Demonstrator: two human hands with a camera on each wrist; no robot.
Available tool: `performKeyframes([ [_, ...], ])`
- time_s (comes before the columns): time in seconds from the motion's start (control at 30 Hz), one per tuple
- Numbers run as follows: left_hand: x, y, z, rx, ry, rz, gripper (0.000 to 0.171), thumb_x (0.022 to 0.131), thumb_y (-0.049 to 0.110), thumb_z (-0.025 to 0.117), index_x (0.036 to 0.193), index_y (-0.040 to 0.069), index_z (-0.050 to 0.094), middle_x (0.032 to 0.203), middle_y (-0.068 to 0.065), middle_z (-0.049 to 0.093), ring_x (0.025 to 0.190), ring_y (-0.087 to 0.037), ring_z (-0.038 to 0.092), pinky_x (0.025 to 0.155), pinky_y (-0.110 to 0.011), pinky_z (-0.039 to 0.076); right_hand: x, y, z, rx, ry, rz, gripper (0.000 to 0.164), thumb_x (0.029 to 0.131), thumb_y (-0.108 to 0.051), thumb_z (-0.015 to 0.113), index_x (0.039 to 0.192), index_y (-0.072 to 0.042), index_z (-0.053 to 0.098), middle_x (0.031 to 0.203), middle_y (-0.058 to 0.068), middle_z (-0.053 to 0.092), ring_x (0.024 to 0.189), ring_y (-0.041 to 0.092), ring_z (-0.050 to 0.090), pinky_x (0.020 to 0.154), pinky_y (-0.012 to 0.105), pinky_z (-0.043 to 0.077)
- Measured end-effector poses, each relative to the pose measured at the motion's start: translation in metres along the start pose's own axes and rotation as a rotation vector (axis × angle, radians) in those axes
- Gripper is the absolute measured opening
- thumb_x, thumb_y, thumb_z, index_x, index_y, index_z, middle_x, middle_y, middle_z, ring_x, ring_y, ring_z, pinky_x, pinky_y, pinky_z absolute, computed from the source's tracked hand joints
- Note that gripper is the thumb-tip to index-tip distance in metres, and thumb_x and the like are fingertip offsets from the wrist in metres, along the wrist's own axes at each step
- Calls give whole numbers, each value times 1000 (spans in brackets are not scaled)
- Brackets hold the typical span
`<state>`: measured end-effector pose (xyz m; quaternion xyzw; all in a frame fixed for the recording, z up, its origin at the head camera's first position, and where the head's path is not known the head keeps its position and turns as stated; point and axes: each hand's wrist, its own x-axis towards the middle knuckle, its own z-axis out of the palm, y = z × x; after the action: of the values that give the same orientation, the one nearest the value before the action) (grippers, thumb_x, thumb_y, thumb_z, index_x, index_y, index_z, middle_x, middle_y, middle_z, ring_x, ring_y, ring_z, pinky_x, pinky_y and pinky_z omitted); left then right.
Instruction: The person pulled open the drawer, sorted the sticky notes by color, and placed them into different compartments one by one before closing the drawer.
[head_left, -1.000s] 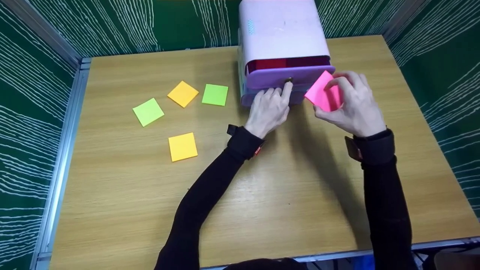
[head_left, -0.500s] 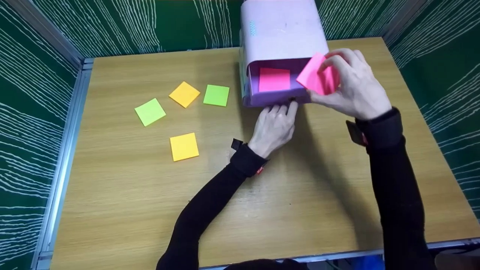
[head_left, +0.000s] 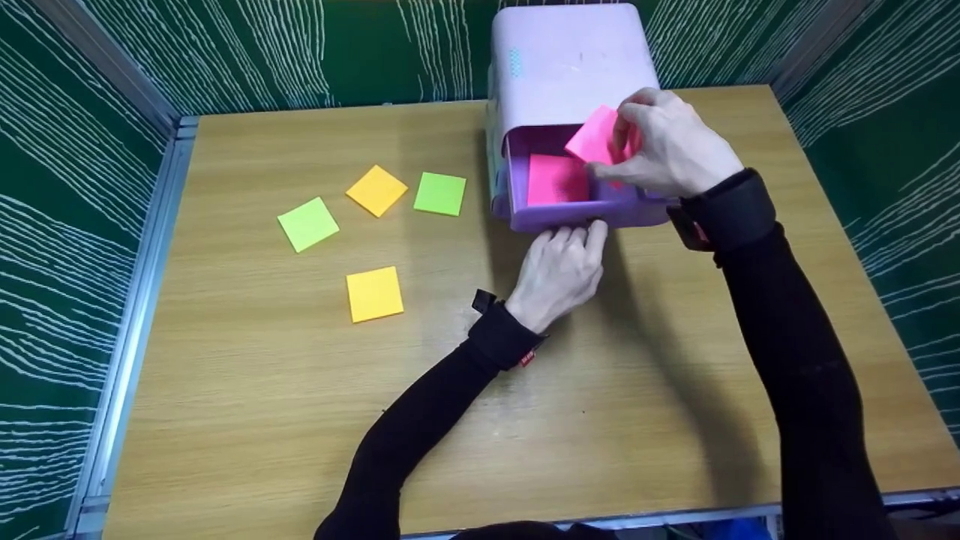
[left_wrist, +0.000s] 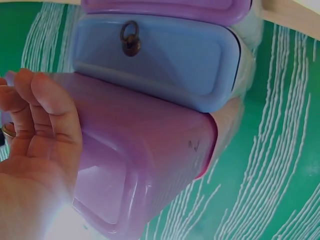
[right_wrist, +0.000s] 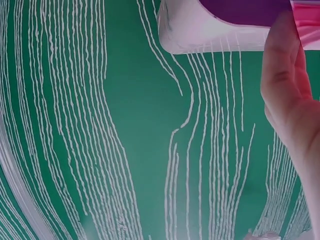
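Observation:
My left hand [head_left: 559,274] is at the front of the purple top drawer [head_left: 551,218] of a small drawer unit [head_left: 574,64]. In the left wrist view its fingers curl at the drawer's metal ring pull [left_wrist: 8,131], which is partly hidden. The drawer stands pulled out, and a pink sticky-note pad [head_left: 559,180] lies in its left part. Above the drawer's right part, my right hand [head_left: 671,142] pinches a second pink sticky-note pad [head_left: 591,139] between thumb and fingers, tilted. Only an edge of the held pink pad shows in the right wrist view.
Left of the unit, two green pads [head_left: 440,193] [head_left: 308,224] and two orange pads [head_left: 376,191] [head_left: 374,294] lie apart on the wooden table [head_left: 465,435]. Below the purple drawer is a blue drawer [left_wrist: 165,62], shut. Green walls [head_left: 367,45] with white lines enclose the table.
The left hand has drawn the top drawer out toward the person, uncovering the pink pad inside. The right hand has moved up and left with its pink pad, over the drawer.

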<state>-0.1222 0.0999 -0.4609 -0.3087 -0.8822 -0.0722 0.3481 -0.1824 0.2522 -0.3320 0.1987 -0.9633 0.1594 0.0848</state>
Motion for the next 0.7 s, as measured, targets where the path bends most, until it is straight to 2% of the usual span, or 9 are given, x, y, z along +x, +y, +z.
performKeyframes([
  [0.13,-2,3,-2,-8,10,1,25,81,16,45,103,11,57,71,6,62,61,-10,57,51,-25,42,-2,-4,0,-19,4,-6,38,68,-35,79,71,-5,56,85,11,52,77,26,48,63,32,38],
  [0.4,-3,4,-2,-21,15,0,22,80,15,47,99,12,56,71,5,61,64,-11,58,55,-26,44,-9,-14,6,-37,16,63,39,70,-39,75,69,-6,56,84,12,54,72,27,50,59,34,39],
  [0.6,-2,4,-5,-17,-7,1,23,81,17,48,101,11,56,72,5,61,64,-11,58,57,-25,46,-9,-21,8,-58,8,57,37,70,-37,74,69,-4,57,88,17,57,75,30,52,61,36,41],
  [0.7,-2,4,-5,-15,-10,3,21,81,17,47,99,11,56,71,6,60,63,-10,57,55,-25,45,-9,-24,12,-60,-3,36,37,70,-36,74,71,-3,59,84,16,57,72,28,52,59,35,41],
])
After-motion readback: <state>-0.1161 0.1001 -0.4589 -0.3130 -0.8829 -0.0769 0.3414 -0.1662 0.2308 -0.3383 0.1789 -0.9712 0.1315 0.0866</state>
